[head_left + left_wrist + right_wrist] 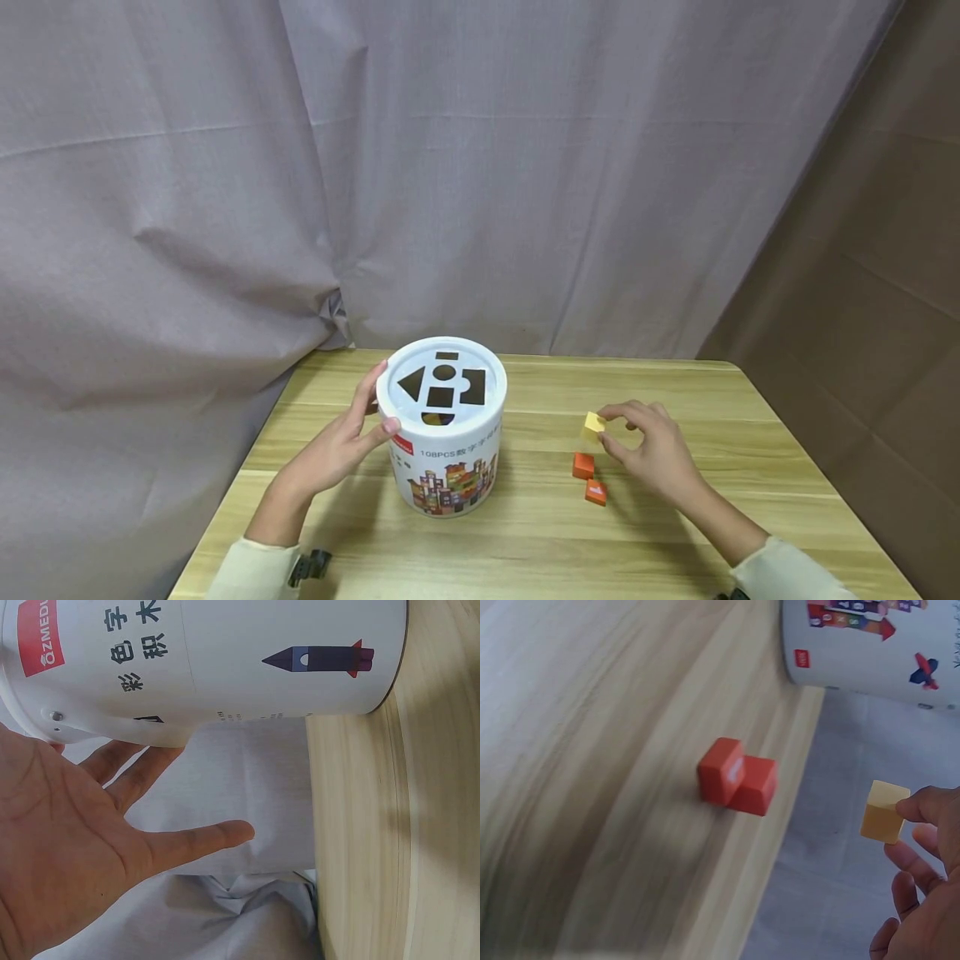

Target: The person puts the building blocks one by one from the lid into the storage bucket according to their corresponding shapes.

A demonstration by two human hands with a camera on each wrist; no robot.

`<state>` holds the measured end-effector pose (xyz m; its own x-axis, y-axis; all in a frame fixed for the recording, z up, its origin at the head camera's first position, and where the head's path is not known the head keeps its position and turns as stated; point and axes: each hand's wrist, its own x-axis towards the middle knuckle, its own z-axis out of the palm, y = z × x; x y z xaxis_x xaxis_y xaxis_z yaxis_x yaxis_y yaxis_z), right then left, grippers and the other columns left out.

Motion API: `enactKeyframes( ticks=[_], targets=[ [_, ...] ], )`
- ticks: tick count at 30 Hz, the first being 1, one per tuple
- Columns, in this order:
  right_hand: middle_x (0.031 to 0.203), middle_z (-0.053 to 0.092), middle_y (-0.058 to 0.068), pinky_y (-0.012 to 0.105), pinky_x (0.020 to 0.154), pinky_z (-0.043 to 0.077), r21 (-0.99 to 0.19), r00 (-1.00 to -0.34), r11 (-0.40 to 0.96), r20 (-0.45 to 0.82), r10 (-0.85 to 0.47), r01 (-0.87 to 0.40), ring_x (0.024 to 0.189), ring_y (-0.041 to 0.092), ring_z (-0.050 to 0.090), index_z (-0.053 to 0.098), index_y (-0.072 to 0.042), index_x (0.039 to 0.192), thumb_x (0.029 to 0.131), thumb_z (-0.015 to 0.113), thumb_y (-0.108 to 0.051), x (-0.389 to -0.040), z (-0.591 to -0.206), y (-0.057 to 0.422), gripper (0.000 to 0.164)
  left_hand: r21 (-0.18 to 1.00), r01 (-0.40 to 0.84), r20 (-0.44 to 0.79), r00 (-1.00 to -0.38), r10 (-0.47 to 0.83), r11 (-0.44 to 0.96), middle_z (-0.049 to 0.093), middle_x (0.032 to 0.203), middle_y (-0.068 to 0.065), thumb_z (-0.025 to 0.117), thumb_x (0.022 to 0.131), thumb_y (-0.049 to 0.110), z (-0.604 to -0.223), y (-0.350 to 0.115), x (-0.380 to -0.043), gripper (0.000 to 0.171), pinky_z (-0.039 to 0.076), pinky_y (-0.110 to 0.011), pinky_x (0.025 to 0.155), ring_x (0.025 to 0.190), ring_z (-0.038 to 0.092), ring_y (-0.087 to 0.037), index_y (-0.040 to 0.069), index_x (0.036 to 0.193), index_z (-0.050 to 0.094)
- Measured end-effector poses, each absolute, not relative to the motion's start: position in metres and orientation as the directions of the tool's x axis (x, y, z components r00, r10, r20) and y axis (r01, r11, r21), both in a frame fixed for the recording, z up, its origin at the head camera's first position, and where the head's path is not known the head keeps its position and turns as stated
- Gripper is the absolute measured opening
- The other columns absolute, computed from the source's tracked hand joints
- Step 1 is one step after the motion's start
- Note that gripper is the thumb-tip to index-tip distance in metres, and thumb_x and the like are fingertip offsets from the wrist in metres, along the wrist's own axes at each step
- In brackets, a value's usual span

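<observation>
A white toy-block bucket stands upright with its lid on, printed with pictures of blocks. My left hand rests against its left side with thumb and fingers spread at the lid's rim; in the left wrist view the little finger sticks out straight, away from the bucket. Between thumb and fingertips, my right hand pinches a yellow block, held above the table to the right of the bucket. Two red blocks, one behind the other, lie close together on the table near that hand.
The lid has several cut-out holes: a triangle, a circle, a square and others. Something yellow and purple shows through the half-round hole nearest me. A grey curtain hangs behind the wooden table.
</observation>
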<state>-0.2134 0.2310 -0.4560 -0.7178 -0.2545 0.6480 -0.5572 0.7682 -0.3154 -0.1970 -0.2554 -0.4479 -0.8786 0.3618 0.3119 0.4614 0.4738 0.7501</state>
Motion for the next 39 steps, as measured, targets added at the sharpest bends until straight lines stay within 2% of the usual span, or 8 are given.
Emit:
enactKeyframes(
  ticks=[8,15,23,28,39],
  targets=[
    [0.107,0.081,-0.004,0.019,0.083,0.046,-0.354,-0.723,0.732,0.636,-0.269,-0.583,0.092,0.012,0.058,0.081,-0.015,0.118,0.079,0.096,0.000,-0.211,-0.435,0.222,0.044,0.746,0.462,0.312,-0.879,0.360,0.480,0.047,0.171,-0.018,0.064,0.113,0.037,-0.448,-0.255,-0.198,0.090,0.046,-0.080,0.113,0.148,0.055,-0.046,0.045,0.177,0.000],
    [0.109,0.080,-0.007,0.026,0.079,0.042,-0.383,-0.725,0.704,0.632,-0.272,-0.598,0.092,0.014,0.059,0.080,-0.019,0.121,0.082,0.095,-0.002,-0.209,-0.420,0.213,0.045,0.752,0.458,0.310,-0.880,0.359,0.473,0.047,0.171,-0.019,0.064,0.113,0.037,-0.448,-0.255,-0.197,0.090,0.045,-0.081,0.114,0.148,0.054,-0.046,0.045,0.177,0.000],
    [0.110,0.078,-0.009,0.026,0.076,0.041,-0.426,-0.727,0.658,0.628,-0.279,-0.621,0.091,0.010,0.056,0.078,-0.026,0.124,0.083,0.094,-0.002,-0.208,-0.409,0.201,0.050,0.755,0.449,0.302,-0.885,0.354,0.477,0.046,0.172,-0.019,0.064,0.113,0.038,-0.448,-0.255,-0.197,0.090,0.045,-0.081,0.113,0.149,0.054,-0.047,0.045,0.177,0.000],
    [0.110,0.078,-0.007,0.023,0.078,0.040,-0.444,-0.717,0.624,0.635,-0.286,-0.642,0.092,0.005,0.055,0.077,-0.025,0.127,0.083,0.093,-0.001,-0.208,-0.402,0.193,0.052,0.759,0.447,0.298,-0.885,0.357,0.474,0.047,0.171,-0.019,0.064,0.113,0.038,-0.448,-0.254,-0.196,0.091,0.044,-0.082,0.114,0.148,0.054,-0.047,0.045,0.177,-0.001],
    [0.109,0.079,-0.003,0.022,0.080,0.043,-0.455,-0.666,0.535,0.678,-0.310,-0.712,0.092,0.006,0.058,0.077,-0.023,0.126,0.082,0.092,0.001,-0.209,-0.386,0.171,0.052,0.752,0.450,0.303,-0.885,0.354,0.481,0.045,0.172,-0.018,0.064,0.113,0.039,-0.448,-0.255,-0.197,0.091,0.045,-0.081,0.114,0.149,0.054,-0.047,0.045,0.177,0.000]
  ],
)
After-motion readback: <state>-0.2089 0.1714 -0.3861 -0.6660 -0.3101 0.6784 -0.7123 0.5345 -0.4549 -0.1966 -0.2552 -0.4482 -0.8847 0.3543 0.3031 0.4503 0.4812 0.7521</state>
